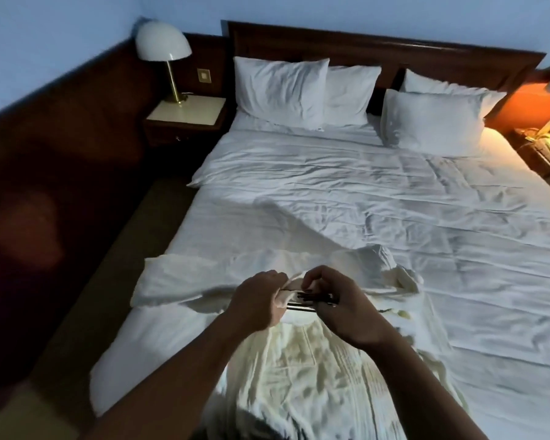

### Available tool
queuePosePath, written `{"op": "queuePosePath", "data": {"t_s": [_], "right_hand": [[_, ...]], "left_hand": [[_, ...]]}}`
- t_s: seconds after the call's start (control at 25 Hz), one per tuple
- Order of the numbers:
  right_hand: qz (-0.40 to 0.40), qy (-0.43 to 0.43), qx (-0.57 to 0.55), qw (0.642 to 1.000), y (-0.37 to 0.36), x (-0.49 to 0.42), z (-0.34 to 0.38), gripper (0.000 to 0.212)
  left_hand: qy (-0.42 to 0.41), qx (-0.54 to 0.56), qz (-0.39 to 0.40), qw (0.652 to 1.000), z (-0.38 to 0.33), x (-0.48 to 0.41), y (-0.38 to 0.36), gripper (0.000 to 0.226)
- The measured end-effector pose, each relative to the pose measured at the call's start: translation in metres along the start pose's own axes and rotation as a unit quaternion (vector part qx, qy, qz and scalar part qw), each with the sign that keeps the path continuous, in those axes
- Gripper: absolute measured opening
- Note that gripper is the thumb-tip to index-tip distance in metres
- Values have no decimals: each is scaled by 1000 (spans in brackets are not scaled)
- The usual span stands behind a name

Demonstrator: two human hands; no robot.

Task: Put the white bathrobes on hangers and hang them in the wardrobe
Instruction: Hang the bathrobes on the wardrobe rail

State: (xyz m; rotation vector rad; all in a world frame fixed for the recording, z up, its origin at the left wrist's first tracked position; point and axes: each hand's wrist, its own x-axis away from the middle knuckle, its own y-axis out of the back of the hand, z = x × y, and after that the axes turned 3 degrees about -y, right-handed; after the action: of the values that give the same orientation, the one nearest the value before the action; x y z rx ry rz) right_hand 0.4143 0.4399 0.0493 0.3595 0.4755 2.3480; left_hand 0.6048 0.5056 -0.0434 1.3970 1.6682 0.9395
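White bathrobe [299, 369] spread flat on bed [410, 223], collar end away from you. Your left hand [257, 301] bunches collar cloth, fingers curled round it. Right hand [342, 308] curled on dark hanger [318, 298] at neck. Hands close together, both clamped. Robe likely soft, floppy, bulky, some weight; grip at collar and shoulders, feed hanger arm in. Beyond: pillows [283, 90], lamp [162, 42] on nightstand [185, 114]. No container visible; wardrobe out of view.

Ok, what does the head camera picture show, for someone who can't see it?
A left hand grips the collar of a white bathrobe while the right hand holds a dark hanger against it, on a white bed. Pillows lean against the headboard.
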Motion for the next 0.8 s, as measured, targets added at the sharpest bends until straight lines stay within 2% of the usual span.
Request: {"op": "queuePosePath", "data": {"t_s": [0.12, 0.2, 0.32, 0.44, 0.56, 0.64, 0.72, 0.8], "right_hand": [[45, 38, -5, 998, 27, 22, 10, 49], [65, 76, -54, 993, 43, 29, 34, 48], [111, 141, -133, 975, 53, 33, 91, 35], [131, 221, -98, 961, 52, 32, 150, 30], [161, 330, -18, 930, 35, 35, 210, 48], [160, 391, -6, 906, 20, 45, 247, 52], [210, 389, -35, 896, -2, 70, 283, 51], [339, 333, -97, 875, -29, 101, 315, 46]], "left_hand": [[29, 10, -4, 1000, -41, 10, 12, 10], [60, 19, -18, 998, -62, 16, 29, 13], [141, 73, -53, 986, -80, 33, 72, 24], [161, 56, -122, 978, -88, 65, 127, 21], [165, 55, -197, 965, -106, 115, 188, 20], [164, 55, -239, 955, -127, 155, 221, 17], [176, 55, -282, 942, -149, 208, 247, 15], [194, 41, -320, 926, -170, 268, 263, 17]]}}
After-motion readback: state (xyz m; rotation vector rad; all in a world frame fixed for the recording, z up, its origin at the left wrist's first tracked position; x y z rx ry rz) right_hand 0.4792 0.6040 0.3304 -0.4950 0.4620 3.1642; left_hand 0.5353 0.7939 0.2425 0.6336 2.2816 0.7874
